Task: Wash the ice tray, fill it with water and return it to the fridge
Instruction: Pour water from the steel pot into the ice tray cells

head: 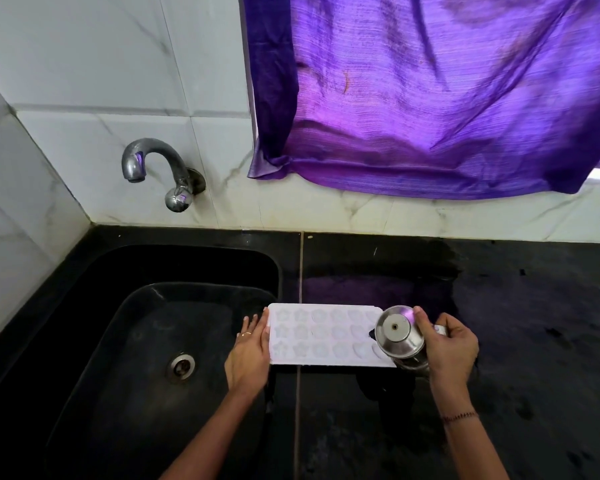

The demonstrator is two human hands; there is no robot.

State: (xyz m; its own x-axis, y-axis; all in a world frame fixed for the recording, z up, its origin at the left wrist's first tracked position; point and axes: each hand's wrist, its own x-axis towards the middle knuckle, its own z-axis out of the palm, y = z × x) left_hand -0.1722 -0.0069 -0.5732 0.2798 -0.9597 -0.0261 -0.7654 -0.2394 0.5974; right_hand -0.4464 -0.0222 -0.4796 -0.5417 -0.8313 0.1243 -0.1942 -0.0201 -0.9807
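Observation:
A white ice tray with star, flower and heart shaped cells lies flat on the black counter, its left end over the sink's edge. My left hand rests flat against the tray's left end, holding it steady. My right hand grips a small steel cup tipped on its side over the tray's right end, its round base facing me. The cup covers the tray's rightmost cells, so I cannot tell whether water is coming out.
A black sink with a metal drain lies at the left. A curved steel tap juts from the tiled wall above it. A purple curtain hangs behind the black counter, which has a wet patch.

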